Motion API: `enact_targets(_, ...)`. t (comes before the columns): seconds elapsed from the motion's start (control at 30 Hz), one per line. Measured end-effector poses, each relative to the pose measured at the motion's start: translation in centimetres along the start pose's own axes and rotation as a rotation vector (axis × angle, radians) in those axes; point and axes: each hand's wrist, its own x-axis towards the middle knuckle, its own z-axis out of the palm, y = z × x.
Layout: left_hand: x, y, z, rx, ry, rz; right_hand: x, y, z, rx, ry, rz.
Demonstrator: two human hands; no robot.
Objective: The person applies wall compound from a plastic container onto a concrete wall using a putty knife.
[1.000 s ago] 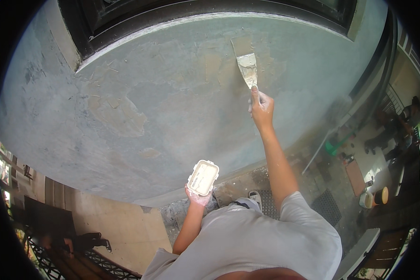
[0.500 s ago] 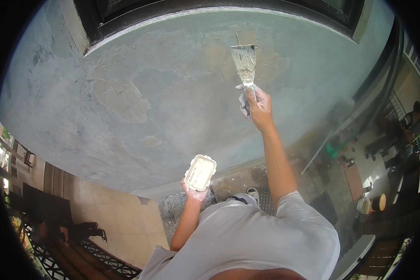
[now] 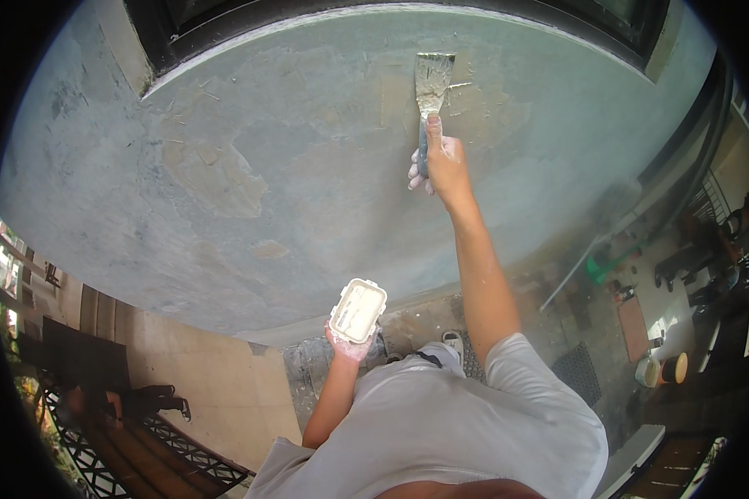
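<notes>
My right hand (image 3: 441,165) is wrapped round the handle of a putty knife (image 3: 434,81), thumb stretched along it. Its wide blade, smeared with pale putty, points up at the grey wall (image 3: 324,200), over a tan patch below the window. Whether the blade's edge touches the wall I cannot tell. Lower down, near my waist, my left hand (image 3: 349,343) holds a white plastic tub (image 3: 359,311) from beneath, its open top toward me and off-white putty inside. White residue coats both hands. Other tan patches (image 3: 214,176) mark the wall to the left.
A dark window frame (image 3: 391,18) runs along the top. At right are a thin pole (image 3: 568,276), a green object (image 3: 597,268), buckets (image 3: 672,368) and people in dark clothes. Another person (image 3: 146,401) is at lower left, near a lattice railing. Paving lies below.
My right hand has moved up and slightly left with the putty knife, bringing the blade higher on the wall. My left hand and the tub have hardly moved.
</notes>
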Motion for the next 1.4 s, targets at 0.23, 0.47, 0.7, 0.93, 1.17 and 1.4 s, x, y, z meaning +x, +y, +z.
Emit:
enact_targets(0.23, 0.8, 0.2, 1.8, -0.024, 0.066, -0.063, -0.6, 3.3, 1.3, -0.006, 0.030, 0.001)
enact_targets(0.47, 0.3, 0.1, 2.8, 0.018, -0.015, -0.019, -6.2, 8.4, 0.0, 0.127, -0.076, 0.061)
enact_targets(0.7, 0.4, 0.5, 2.2, -0.073, 0.065, -0.025, -8.6, 4.5, 0.0, 0.169, -0.114, -0.157)
enact_targets(0.93, 0.3, -0.2, 6.7, 0.078, -0.002, 0.006, -13.2, 3.1, -2.8, -0.091, -0.190, -0.385)
enact_targets(1.17, 2.6, -1.5, 12.6, 0.191, -0.148, -0.011, -22.6, 6.9, -4.1, -0.620, -0.255, -0.264)
enact_targets(1.4, -0.5, -0.3, 11.1, 0.219, -0.101, -0.214, -30.8, 5.6, 0.5, -0.901, -0.145, -0.283)
